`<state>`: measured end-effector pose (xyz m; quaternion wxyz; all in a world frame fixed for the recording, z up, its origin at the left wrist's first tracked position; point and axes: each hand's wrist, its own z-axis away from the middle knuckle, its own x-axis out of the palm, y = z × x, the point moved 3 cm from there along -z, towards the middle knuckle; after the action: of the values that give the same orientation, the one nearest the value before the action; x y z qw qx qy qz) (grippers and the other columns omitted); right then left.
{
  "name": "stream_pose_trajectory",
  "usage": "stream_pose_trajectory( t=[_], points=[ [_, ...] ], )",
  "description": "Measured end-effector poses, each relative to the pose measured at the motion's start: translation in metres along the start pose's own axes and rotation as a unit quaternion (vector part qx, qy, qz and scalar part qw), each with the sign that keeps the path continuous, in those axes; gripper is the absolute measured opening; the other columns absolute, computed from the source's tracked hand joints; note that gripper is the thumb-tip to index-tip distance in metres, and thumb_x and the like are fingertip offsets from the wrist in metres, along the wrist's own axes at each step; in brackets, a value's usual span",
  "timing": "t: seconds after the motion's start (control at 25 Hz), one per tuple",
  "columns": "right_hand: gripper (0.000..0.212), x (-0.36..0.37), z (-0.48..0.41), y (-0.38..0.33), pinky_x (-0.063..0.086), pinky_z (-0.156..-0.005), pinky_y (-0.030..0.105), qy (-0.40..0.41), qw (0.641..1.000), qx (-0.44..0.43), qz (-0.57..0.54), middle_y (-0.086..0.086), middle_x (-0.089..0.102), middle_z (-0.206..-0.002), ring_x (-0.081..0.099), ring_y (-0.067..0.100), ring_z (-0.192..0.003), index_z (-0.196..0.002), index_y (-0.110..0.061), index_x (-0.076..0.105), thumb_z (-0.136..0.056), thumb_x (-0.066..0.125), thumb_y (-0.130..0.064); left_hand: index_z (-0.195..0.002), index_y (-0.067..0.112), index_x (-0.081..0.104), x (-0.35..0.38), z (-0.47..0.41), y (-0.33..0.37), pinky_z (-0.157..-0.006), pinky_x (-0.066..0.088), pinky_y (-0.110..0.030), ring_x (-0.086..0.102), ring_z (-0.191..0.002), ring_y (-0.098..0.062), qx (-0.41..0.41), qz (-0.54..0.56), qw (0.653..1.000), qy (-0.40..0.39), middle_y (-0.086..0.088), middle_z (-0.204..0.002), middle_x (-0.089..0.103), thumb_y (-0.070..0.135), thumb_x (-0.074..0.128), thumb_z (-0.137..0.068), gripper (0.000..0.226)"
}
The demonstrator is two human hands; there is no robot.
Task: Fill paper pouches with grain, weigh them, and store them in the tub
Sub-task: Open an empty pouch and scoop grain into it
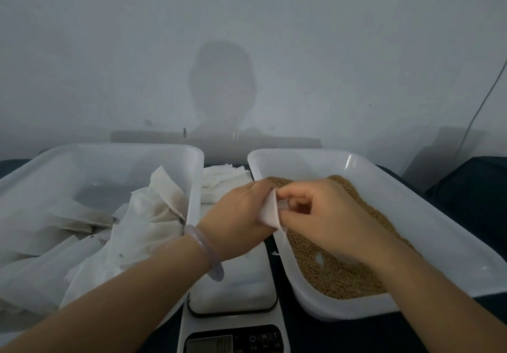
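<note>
Both hands meet over the left rim of the grain tub [452, 245], which holds brown grain [337, 275]. My left hand [238, 212] grips a small white paper pouch [270, 210] from the left. My right hand [323, 210] pinches the pouch's edge at its mouth with thumb and fingers. A thread hangs from the pouch's lower corner. To the left stands a second white tub [104, 152] with several filled pouches [153, 210] piled inside. A white digital scale [233, 297] sits between the tubs, its platform partly under my left wrist.
A stack of unfilled paper pouches [222, 179] lies behind the scale, between the tubs. The scale's display and buttons [233, 341] are at the bottom edge. A pale wall stands close behind the dark table; a thin cable [477, 113] hangs at the right.
</note>
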<state>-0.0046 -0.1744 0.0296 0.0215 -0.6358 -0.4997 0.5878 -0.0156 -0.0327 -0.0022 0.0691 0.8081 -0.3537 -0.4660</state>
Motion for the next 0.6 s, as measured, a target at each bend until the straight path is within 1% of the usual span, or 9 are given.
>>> stream_pose_trajectory(
  t=[0.04, 0.08, 0.12, 0.2, 0.24, 0.28, 0.36, 0.48, 0.6],
  points=[
    [0.009, -0.012, 0.0, 0.012, 0.046, -0.056, 0.009, 0.006, 1.0, 0.027, -0.012, -0.018, 0.067, -0.071, 0.06, -0.006, -0.062, -0.086, -0.041, 0.07, -0.079, 0.063, -0.043, -0.099, 0.021, 0.051, 0.0, 0.002, -0.003, -0.067, 0.036, -0.018, 0.054, -0.082, -0.011, -0.012, 0.006, 1.0, -0.006, 0.009, -0.089, 0.056, 0.031, 0.071, -0.079, 0.03],
    [0.012, -0.028, 0.001, 0.031, 0.05, -0.065, 0.011, 0.005, 0.997, 0.07, 0.019, -0.019, 0.069, -0.08, 0.063, -0.006, -0.071, -0.085, -0.043, 0.067, -0.077, 0.061, -0.049, -0.098, 0.027, 0.045, -0.001, 0.004, -0.005, -0.066, 0.036, -0.014, 0.052, -0.079, -0.003, -0.026, 0.014, 0.999, -0.012, 0.014, -0.087, 0.053, 0.035, 0.071, -0.078, 0.034],
    [0.017, -0.045, 0.004, 0.054, 0.053, -0.075, 0.017, -0.028, 0.987, 0.13, 0.095, -0.019, 0.068, -0.091, 0.062, -0.004, -0.081, -0.088, -0.041, 0.063, -0.075, 0.062, -0.052, -0.097, 0.03, 0.04, -0.003, 0.005, -0.006, -0.066, 0.036, -0.009, 0.051, -0.078, 0.001, -0.044, 0.027, 0.999, -0.014, 0.018, -0.085, 0.05, 0.038, 0.072, -0.076, 0.039],
    [0.034, -0.065, 0.024, 0.107, 0.049, -0.087, 0.025, -0.169, 0.913, 0.276, 0.248, -0.016, 0.059, -0.108, 0.056, 0.003, -0.094, -0.102, -0.033, 0.057, -0.075, 0.07, -0.049, -0.097, 0.03, 0.037, -0.007, 0.005, -0.006, -0.065, 0.037, -0.003, 0.051, -0.08, 0.008, -0.068, 0.07, 0.995, -0.007, 0.018, -0.083, 0.05, 0.039, 0.074, -0.071, 0.046],
    [0.036, -0.067, 0.038, 0.129, 0.048, -0.087, 0.024, -0.228, 0.877, 0.323, 0.274, -0.014, 0.059, -0.11, 0.056, 0.003, -0.094, -0.104, -0.031, 0.058, -0.075, 0.073, -0.046, -0.098, 0.03, 0.037, -0.007, 0.005, -0.006, -0.064, 0.038, -0.004, 0.05, -0.082, 0.01, -0.071, 0.089, 0.993, -0.003, 0.016, -0.083, 0.051, 0.039, 0.075, -0.07, 0.048],
    [0.029, -0.066, 0.049, 0.147, 0.047, -0.083, 0.022, -0.255, 0.86, 0.341, 0.28, -0.013, 0.061, -0.107, 0.056, 0.002, -0.091, -0.098, -0.032, 0.06, -0.075, 0.074, -0.042, -0.099, 0.03, 0.037, -0.006, 0.005, -0.005, -0.064, 0.039, -0.005, 0.049, -0.083, 0.009, -0.071, 0.103, 0.992, -0.004, 0.014, -0.084, 0.052, 0.038, 0.076, -0.07, 0.049],
    [0.018, -0.063, 0.06, 0.164, 0.043, -0.072, 0.018, -0.242, 0.87, 0.331, 0.275, -0.012, 0.061, -0.096, 0.056, 0.001, -0.085, -0.087, -0.035, 0.058, -0.077, 0.073, -0.037, -0.1, 0.03, 0.036, -0.004, 0.005, -0.005, -0.064, 0.039, -0.007, 0.049, -0.083, 0.007, -0.073, 0.107, 0.991, -0.012, 0.012, -0.085, 0.053, 0.039, 0.075, -0.071, 0.05],
    [0.02, -0.075, 0.052, 0.168, 0.04, -0.064, 0.018, -0.186, 0.89, 0.32, 0.264, -0.01, 0.058, -0.092, 0.056, 0.003, -0.082, -0.088, -0.032, 0.054, -0.079, 0.072, -0.034, -0.101, 0.031, 0.035, 0.0, 0.007, -0.006, -0.065, 0.039, -0.007, 0.051, -0.08, 0.003, -0.078, 0.084, 0.993, -0.027, 0.013, -0.086, 0.052, 0.042, 0.073, -0.072, 0.049],
    [0.027, -0.089, 0.037, 0.166, 0.048, -0.058, 0.023, -0.145, 0.89, 0.34, 0.268, -0.002, 0.06, -0.089, 0.061, 0.01, -0.074, -0.092, -0.022, 0.049, -0.082, 0.07, -0.035, -0.1, 0.031, 0.035, 0.001, 0.007, -0.005, -0.063, 0.038, -0.006, 0.051, -0.076, 0.001, -0.083, 0.072, 0.993, -0.035, 0.014, -0.085, 0.051, 0.042, 0.072, -0.074, 0.047]
  ],
)
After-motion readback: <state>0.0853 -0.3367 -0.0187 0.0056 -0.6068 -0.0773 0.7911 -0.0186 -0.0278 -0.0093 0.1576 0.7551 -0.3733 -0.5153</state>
